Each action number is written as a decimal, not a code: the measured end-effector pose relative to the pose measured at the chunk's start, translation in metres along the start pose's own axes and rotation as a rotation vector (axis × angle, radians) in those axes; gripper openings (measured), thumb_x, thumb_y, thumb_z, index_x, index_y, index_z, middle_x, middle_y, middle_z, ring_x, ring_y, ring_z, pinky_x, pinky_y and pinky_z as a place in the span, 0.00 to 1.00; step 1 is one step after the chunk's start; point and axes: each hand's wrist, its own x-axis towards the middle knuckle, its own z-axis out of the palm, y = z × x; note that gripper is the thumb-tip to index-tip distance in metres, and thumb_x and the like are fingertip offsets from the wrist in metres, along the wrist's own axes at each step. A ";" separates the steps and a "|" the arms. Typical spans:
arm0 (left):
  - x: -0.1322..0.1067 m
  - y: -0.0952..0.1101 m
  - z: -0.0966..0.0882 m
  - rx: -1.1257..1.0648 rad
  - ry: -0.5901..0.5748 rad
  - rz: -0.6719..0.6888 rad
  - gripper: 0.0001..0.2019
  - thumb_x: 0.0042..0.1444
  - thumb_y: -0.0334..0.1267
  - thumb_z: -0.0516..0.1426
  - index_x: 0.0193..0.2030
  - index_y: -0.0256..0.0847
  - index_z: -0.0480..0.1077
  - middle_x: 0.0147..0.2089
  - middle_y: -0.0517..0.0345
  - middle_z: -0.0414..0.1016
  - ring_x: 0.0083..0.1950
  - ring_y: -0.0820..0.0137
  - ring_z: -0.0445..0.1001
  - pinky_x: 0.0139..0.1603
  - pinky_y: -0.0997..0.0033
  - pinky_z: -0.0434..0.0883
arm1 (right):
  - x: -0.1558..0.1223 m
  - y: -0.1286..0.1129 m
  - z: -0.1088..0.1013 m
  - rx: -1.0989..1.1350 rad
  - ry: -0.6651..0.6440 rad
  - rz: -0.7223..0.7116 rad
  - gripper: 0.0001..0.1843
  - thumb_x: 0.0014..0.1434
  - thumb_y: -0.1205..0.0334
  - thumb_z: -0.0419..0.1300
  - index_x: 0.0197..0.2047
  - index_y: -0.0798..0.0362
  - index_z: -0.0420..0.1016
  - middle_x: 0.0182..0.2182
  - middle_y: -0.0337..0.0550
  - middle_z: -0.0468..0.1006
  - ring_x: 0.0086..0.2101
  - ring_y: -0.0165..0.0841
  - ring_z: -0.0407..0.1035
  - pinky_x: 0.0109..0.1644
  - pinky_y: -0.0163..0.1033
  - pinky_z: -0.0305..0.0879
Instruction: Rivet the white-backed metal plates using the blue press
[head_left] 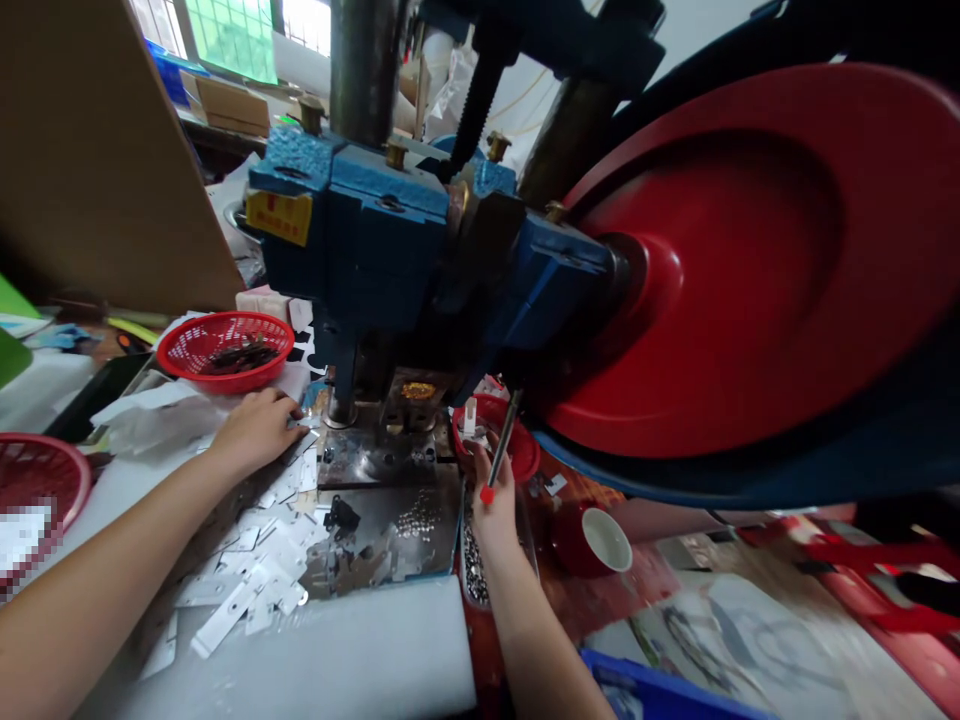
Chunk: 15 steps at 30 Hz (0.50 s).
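Note:
My left hand (pixel 255 428) lies palm down on the bench left of the blue press (pixel 390 240), its fingertips on a thin flat metal strip (pixel 300 440) beside the die plate (pixel 390 450). Several more white metal strips (pixel 255 580) lie scattered below it. My right hand (pixel 491 495) is closed round a thin rod with a red tip (pixel 501 445), held upright just right of the die. Behind that hand sits a small red basket (pixel 517 440) with a white piece in it.
A big red flywheel (pixel 750 260) fills the right side. A red basket of dark parts (pixel 229 345) stands at left, another red basket (pixel 37 480) at the far left edge. A red cup (pixel 600 540) sits right of my right forearm. Small shiny beads (pixel 472 565) lie by the plate.

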 end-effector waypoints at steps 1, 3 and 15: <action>-0.001 0.000 -0.001 -0.007 -0.006 0.001 0.17 0.49 0.49 0.54 0.39 0.42 0.74 0.44 0.45 0.73 0.48 0.51 0.70 0.49 0.58 0.65 | -0.007 -0.001 -0.003 -0.040 -0.018 -0.003 0.19 0.59 0.51 0.54 0.50 0.51 0.71 0.42 0.45 0.76 0.40 0.35 0.71 0.45 0.42 0.66; -0.007 0.001 -0.004 -0.032 -0.030 0.009 0.15 0.51 0.48 0.53 0.38 0.43 0.74 0.41 0.49 0.74 0.45 0.55 0.72 0.45 0.62 0.66 | -0.020 -0.006 -0.003 -0.262 -0.160 -0.028 0.13 0.58 0.57 0.55 0.44 0.51 0.75 0.39 0.44 0.78 0.40 0.36 0.71 0.46 0.42 0.65; -0.067 0.023 -0.020 -0.486 -0.113 -0.134 0.20 0.53 0.55 0.52 0.44 0.44 0.71 0.43 0.58 0.78 0.42 0.62 0.74 0.41 0.69 0.67 | -0.043 -0.023 0.008 -1.035 -0.725 -0.373 0.07 0.56 0.65 0.60 0.32 0.46 0.79 0.33 0.38 0.76 0.38 0.34 0.67 0.44 0.38 0.60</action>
